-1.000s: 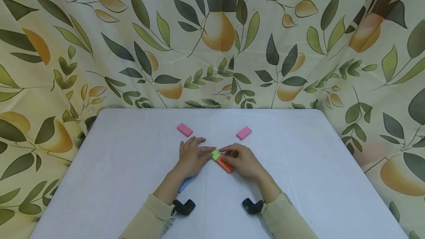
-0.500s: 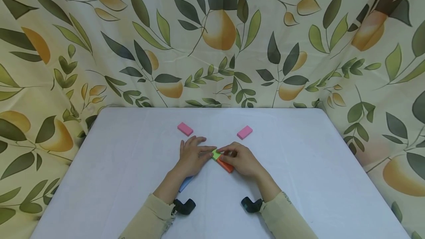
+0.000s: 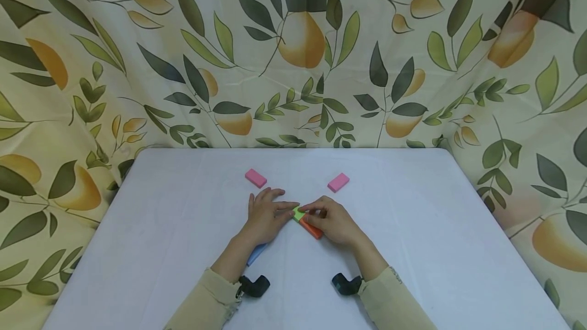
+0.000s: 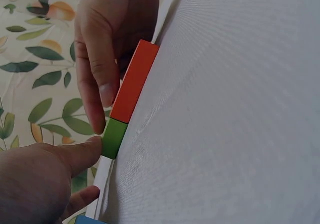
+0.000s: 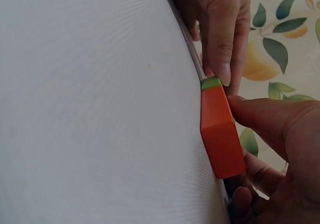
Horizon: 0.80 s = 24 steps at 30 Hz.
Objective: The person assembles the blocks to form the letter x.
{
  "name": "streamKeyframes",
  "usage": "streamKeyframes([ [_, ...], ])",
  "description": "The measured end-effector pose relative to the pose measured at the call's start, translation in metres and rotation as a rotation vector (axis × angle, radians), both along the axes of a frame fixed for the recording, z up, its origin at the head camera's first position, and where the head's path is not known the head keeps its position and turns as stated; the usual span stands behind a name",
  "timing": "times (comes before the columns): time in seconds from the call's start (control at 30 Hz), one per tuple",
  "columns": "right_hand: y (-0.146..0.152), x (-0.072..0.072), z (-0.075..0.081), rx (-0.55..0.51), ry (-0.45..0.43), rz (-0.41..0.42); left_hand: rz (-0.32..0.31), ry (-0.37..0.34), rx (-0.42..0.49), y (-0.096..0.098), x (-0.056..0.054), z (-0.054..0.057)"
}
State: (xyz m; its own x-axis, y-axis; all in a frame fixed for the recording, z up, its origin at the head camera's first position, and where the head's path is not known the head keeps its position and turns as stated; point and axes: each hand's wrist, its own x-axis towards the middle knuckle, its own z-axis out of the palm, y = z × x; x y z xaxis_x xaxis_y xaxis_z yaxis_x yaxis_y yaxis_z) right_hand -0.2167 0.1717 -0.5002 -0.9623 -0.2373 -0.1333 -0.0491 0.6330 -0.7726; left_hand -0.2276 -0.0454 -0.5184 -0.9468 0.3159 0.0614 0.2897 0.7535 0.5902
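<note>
A green block [image 3: 298,214] and a longer orange block [image 3: 312,228] lie end to end in a slanting line on the white-covered table. My left hand [image 3: 267,216] reaches in from the left with its fingers mostly straight, thumb tip against the green block [image 4: 114,138]. From the right, my right hand [image 3: 334,219] grips the orange block [image 5: 220,131] at its side, its thumb and fingers bent, and its index fingertip rests by the green one. A blue block [image 3: 256,254] lies partly hidden under my left hand and wrist.
Two pink blocks [image 3: 256,178] lie beyond the hands, the right-hand pink block [image 3: 338,182] tilted the other way. The white cloth [image 3: 412,228] covers the table. Behind its far edge hangs a leaf-and-fruit patterned curtain [image 3: 339,85].
My right index fingertip has come down onto the green block, and the right hand has shifted very slightly left. My left hand and the other blocks stay put.
</note>
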Motion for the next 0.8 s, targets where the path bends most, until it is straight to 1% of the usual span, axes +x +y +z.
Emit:
streamKeyframes([
  [0.2, 0.0014, 0.0004, -0.0024, -0.005, 0.003, 0.004, -0.002, -0.006, 0.005, 0.0004, 0.0005, 0.001],
  [0.4, 0.0007, 0.001, -0.0014, -0.018, 0.009, 0.001, -0.005, -0.008, 0.005, -0.0009, 0.0007, 0.0014],
  [0.6, -0.0012, 0.0008, -0.0021, 0.0, 0.024, 0.008, -0.003, -0.017, 0.01, -0.0033, 0.0018, 0.0015],
  [0.8, -0.0007, 0.0012, -0.0006, 0.005, 0.028, -0.004, -0.017, -0.012, 0.022, -0.0022, 0.001, 0.0011],
])
